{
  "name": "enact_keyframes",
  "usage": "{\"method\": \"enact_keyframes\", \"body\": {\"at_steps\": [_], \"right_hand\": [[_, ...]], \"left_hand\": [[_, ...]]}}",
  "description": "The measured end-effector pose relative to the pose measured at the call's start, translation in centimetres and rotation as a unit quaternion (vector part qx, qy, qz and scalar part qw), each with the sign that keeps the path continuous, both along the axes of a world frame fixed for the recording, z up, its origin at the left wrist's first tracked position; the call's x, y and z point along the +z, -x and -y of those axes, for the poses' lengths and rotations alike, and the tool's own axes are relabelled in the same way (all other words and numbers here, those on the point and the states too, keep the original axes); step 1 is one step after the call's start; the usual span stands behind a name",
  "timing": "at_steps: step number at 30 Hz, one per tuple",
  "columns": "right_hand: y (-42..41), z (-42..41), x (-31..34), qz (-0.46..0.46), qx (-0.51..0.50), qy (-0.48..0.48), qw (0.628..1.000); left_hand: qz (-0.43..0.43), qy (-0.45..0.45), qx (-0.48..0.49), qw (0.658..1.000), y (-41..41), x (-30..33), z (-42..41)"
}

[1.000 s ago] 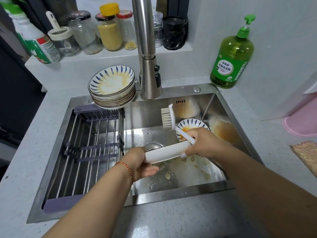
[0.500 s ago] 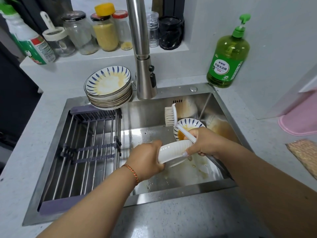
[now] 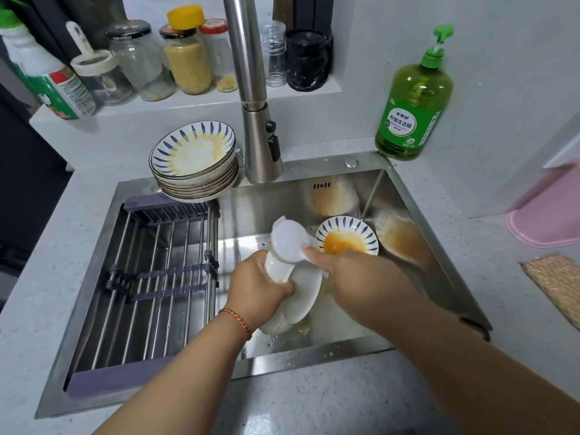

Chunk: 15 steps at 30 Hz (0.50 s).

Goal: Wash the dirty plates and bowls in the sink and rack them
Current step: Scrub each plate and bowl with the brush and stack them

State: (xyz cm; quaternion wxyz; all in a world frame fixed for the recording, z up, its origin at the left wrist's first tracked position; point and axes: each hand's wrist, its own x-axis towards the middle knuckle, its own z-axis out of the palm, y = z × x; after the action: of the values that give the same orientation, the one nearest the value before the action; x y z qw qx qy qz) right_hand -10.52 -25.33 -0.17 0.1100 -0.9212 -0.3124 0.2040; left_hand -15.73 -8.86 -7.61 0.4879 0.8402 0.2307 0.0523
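Head view shows our left hand (image 3: pixel 259 285) gripping the rim of a white bowl (image 3: pixel 298 296) tipped on its side over the sink (image 3: pixel 417 221), while our right hand (image 3: pixel 351 271) pinches a brush (image 3: pixel 288 241) against it. We think the bowl is hard, wet, slippery and could chip, so the rim is best. Left, the rack (image 3: pixel 157 277) has room; far off sit stacked plates (image 3: pixel 194 161) and a dirty bowl (image 3: pixel 346 235).

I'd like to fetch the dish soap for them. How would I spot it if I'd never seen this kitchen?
Start at the steel sink and go to its far right corner. There on the counter against the wall stands the soap bottle: clear green, with a green pump and a green-and-white label. The containers on the ledge behind the faucet have no pump.
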Motion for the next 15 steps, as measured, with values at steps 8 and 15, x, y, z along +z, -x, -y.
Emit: {"method": "enact_keyframes", "body": {"at_steps": [8,15], "right_hand": [[-1.6,-0.2,1.0,-0.021,-0.013,0.015,1.0],[-3.1,-0.4,0.8,-0.019,-0.038,0.04,0.998]], "left_hand": [[0.01,0.015,0.016,1.0,0.0,0.5,-0.3],[0.023,0.025,0.015,0.999,0.3,0.7,-0.5]]}}
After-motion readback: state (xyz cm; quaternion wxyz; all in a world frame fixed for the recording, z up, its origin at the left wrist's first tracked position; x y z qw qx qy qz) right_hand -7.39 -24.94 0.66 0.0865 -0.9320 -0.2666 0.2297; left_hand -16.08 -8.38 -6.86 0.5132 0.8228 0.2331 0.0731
